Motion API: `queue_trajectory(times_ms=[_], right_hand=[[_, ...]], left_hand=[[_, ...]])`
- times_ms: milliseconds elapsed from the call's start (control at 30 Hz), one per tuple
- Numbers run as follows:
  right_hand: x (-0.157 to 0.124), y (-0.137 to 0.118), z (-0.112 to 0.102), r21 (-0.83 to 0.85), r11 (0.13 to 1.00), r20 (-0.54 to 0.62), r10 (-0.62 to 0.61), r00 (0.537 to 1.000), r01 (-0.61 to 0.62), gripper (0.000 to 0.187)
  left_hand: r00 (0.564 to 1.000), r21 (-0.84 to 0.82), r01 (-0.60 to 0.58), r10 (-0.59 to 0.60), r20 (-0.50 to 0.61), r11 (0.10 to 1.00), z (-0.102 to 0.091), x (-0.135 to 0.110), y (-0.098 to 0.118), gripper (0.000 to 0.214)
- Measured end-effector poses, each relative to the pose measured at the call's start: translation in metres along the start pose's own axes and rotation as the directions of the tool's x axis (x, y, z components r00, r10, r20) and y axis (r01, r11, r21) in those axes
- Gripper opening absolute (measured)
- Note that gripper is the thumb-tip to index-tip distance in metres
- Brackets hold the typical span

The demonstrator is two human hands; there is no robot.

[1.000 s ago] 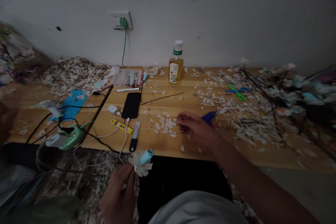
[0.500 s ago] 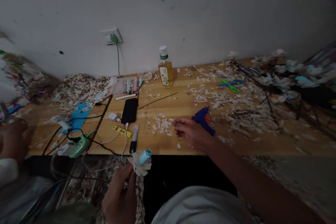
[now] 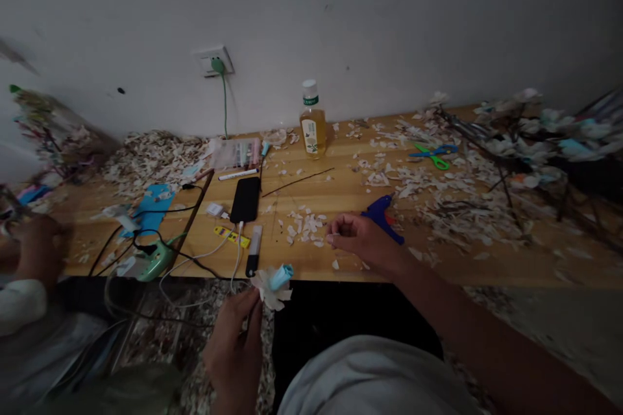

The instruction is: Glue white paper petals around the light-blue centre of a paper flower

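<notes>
"What did the head view give you on the left side?"

"My left hand [image 3: 232, 345] was low, at the near edge of the table [image 3: 292, 261], its fingers clamped on the base of a paper flower [image 3: 265, 290]. Pale paper spread around a light-blue roll [image 3: 281, 277] at its centre, which tilted up and to the right."

"Where was the flower, exactly?"

"At the table's front edge, near the black end of a grey-and-black tool [image 3: 254, 251]. I couldn't tell whether it touched the wood."

"And your right?"

"My right hand [image 3: 359, 238] was at the table, just beside a small scatter of white petals [image 3: 305, 227]. Its fingers curled toward the thumb. I saw a pale fleck at the tips, but couldn't tell whether they had closed on a petal."

"What was around it?"

"A blue glue gun [image 3: 382, 216] lay just beyond that hand. Farther right, green-and-blue scissors [image 3: 439, 163] lay among paper scraps [image 3: 464, 204]. A bottle [image 3: 312, 131] of yellow liquid stood upright near the wall [image 3: 389, 26], with a thin dark stick [image 3: 298, 182] lying in front of it."

"Anything else?"

"A black phone [image 3: 244, 200] lay left of the petals, a yellow strip [image 3: 232, 237] near it. At the far left, a co-worker's hand [image 3: 39, 243] showed, too blurred to read."
</notes>
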State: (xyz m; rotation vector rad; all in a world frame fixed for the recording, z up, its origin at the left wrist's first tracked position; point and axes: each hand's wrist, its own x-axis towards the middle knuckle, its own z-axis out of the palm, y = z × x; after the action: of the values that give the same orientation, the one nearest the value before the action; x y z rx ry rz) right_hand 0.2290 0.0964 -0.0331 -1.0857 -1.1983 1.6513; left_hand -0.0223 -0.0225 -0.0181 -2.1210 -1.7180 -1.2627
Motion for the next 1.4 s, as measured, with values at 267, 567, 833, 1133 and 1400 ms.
queue_trajectory(times_ms=[267, 567, 833, 1133, 1400], right_hand=[[0.005, -0.002, 0.0, -0.1, 0.99, 0.034, -0.095, 0.995, 0.098, 0.024], [-0.022, -0.005, -0.005, -0.702, 0.335, 0.201, -0.754, 0.625, 0.629, 0.021], [-0.037, -0.019, 0.01, -0.699, 0.313, 0.221, -0.761, 0.61, 0.643, 0.025], [-0.055, -0.026, 0.027, -0.696, 0.363, 0.238, -0.698, 0.676, 0.62, 0.021], [-0.059, -0.023, 0.039, -0.739, 0.449, 0.219, -0.544, 0.81, 0.502, 0.013]], left_hand=[[1.0, -0.006, -0.007, 0.007, -0.017, 1.0, 0.012, 0.007, -0.01, 0.019], [0.996, 0.033, -0.072, 0.073, -0.05, 0.997, 0.022, 0.015, -0.018, 0.024], [0.875, -0.368, 0.478, -0.466, 0.127, 0.798, 0.037, 0.008, -0.004, 0.011], [0.713, -0.505, 0.684, -0.627, 0.313, 0.526, 0.047, 0.003, 0.005, 0.005], [0.728, -0.467, 0.681, -0.591, 0.347, 0.565, 0.051, -0.003, 0.008, 0.003]])
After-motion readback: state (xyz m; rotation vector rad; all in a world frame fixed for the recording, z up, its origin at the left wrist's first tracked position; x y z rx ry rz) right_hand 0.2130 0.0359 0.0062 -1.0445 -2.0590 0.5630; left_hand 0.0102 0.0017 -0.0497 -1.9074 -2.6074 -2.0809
